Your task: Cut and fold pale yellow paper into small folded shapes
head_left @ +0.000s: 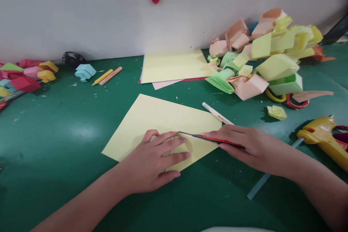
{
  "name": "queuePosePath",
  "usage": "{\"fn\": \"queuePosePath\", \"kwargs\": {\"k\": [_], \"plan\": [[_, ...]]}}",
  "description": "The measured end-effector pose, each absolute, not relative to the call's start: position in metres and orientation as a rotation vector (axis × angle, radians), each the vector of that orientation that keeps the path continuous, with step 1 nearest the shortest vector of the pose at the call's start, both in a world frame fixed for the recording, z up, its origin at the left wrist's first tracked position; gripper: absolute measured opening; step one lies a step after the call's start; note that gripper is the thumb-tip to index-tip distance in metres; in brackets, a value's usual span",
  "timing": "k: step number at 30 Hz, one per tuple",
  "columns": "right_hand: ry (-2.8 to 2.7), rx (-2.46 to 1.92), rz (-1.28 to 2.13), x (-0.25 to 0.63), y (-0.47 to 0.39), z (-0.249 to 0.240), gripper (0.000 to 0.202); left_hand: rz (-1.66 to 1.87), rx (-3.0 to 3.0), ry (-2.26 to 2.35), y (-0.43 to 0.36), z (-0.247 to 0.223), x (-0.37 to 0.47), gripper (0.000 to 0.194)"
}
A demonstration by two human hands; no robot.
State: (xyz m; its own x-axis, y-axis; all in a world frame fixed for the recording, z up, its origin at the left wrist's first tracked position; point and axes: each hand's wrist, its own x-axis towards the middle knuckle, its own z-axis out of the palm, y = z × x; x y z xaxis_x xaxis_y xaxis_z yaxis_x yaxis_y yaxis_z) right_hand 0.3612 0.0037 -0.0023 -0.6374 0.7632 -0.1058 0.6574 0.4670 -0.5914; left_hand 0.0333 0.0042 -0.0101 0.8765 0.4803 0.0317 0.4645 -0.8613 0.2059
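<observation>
A pale yellow sheet of paper [136, 127] lies at an angle on the green table in front of me. My left hand [157, 156] rests flat on its near part, fingers spread and palm down. Thin dark lines show on the paper between those fingers. Closed around a red-and-black cutter knife [217, 140], my right hand [250, 148] is at the sheet's right side. The narrow dark blade points left, and its tip is at my left index fingertip. Part of the knife's handle is hidden in my right hand. Just behind it, a white pen [214, 111] touches the paper's right corner.
Several coloured sheets [174, 67] are stacked by the white wall. Folded paper pieces [277, 61] are heaped at right, others [24, 76] at left. A yellow glue gun [323, 137] with a glue stick [259, 186] lies right, near scissor handles [296, 101]. Two crayons [107, 76] lie at back left.
</observation>
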Motion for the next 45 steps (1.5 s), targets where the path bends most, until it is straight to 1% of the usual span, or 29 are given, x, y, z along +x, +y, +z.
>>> {"fn": "queuePosePath", "kwargs": {"k": [25,29,30,33,35,39,42,45], "plan": [[-2.498,-1.285,0.816,0.361,0.005,-0.002,0.040,0.012,2.941,0.682,0.006,-0.005,0.035,0.040],[-2.372,-1.432,0.737,0.363,0.003,-0.001,0.056,0.001,2.954,0.726,0.000,-0.004,0.038,0.041],[-2.368,-1.409,0.737,0.362,0.001,0.000,0.056,0.003,2.954,0.743,-0.001,-0.004,0.038,0.042],[-2.478,-1.186,0.778,0.358,-0.002,0.004,0.040,0.011,2.961,0.759,-0.005,-0.003,0.038,0.043],[-2.584,-1.068,0.779,0.355,-0.004,0.005,0.035,0.022,2.970,0.749,-0.005,-0.002,0.038,0.041],[-2.724,-1.031,0.738,0.350,-0.007,0.006,0.043,0.028,2.971,0.730,-0.003,-0.001,0.037,0.035],[-2.728,-1.032,0.770,0.351,-0.006,0.007,0.049,0.019,2.964,0.703,-0.001,-0.003,0.036,0.034],[-2.696,-1.009,0.831,0.354,-0.004,0.008,0.051,-0.002,2.957,0.705,-0.001,-0.004,0.035,0.037]]}}
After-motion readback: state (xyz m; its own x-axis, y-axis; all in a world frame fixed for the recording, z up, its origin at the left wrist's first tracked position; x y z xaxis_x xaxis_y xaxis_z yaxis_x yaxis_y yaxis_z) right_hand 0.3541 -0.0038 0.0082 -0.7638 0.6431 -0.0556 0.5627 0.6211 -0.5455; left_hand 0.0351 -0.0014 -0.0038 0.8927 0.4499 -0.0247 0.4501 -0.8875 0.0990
